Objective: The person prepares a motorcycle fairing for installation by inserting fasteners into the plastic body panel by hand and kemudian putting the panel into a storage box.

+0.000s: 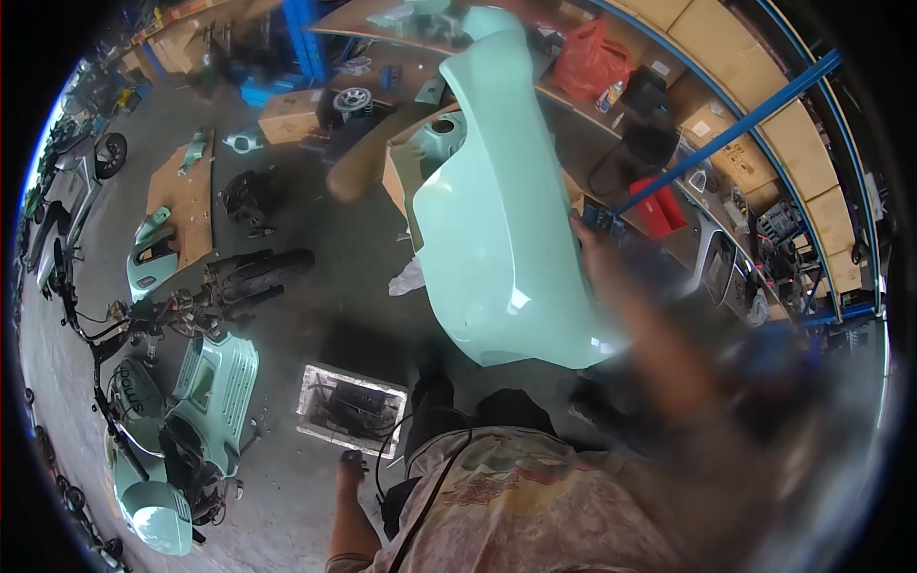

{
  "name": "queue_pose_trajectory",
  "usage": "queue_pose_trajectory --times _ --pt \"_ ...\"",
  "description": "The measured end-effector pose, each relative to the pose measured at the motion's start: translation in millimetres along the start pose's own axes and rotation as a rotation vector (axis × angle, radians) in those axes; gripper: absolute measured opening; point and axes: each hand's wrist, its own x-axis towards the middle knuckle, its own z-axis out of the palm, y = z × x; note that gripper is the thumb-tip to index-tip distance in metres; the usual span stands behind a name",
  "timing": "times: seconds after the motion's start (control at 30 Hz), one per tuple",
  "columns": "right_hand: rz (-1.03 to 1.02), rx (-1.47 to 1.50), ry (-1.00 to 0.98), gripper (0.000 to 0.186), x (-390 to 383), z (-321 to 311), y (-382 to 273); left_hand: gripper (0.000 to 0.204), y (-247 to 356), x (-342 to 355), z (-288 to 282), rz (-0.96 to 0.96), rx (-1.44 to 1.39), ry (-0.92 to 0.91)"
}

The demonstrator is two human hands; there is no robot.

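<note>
A large glossy mint-green scooter body panel [497,229] stands tall in front of me, its narrow end up and away. My right hand [594,253] is closed on the panel's right edge; the forearm is blurred and some fingers are hidden behind the panel. My left hand [351,468] hangs low at my left side, its fingers curled in, apart from the panel. Nothing shows in it. Just beyond that hand, a white foam box [304,406] with dark parts inside rests on the floor. Behind the panel is an open cardboard box [401,196] holding another mint-green part [441,143].
At left stands a partly stripped scooter [158,468] with mint-green panels. Flattened cardboard [196,210] bearing green parts lies beyond it. Blue-framed shelving [735,124] curves along the right, with a red bag [592,62] and red bin [657,208] nearby. A dark cable [435,497] crosses my shirt.
</note>
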Motion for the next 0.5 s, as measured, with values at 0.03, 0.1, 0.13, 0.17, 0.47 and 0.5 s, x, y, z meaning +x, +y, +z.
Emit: queue_pose_trajectory --times 0.03,0.1,0.13,0.17,0.47,0.5 --pt "-0.052 0.023 0.048 0.056 31 4 5 0.035 -7 2 16 -0.135 0.066 -0.213" --pt "-0.073 0.089 0.184 0.059 91 -11 16 0.036 30 5 29 -0.273 -0.003 -0.301" --pt "-0.094 0.132 0.237 0.059 120 -19 23 0.035 39 8 28 -0.219 -0.036 -0.229" --pt "-0.111 0.182 0.269 0.059 147 -25 31 0.035 43 7 25 -0.169 -0.071 -0.145" --pt "-0.125 0.868 0.236 0.058 333 -128 185 0.027 108 -125 -16 -0.318 -0.195 0.459" --pt "-0.099 0.920 0.214 0.058 344 -133 207 0.027 109 -147 -3 -0.380 -0.159 0.444"
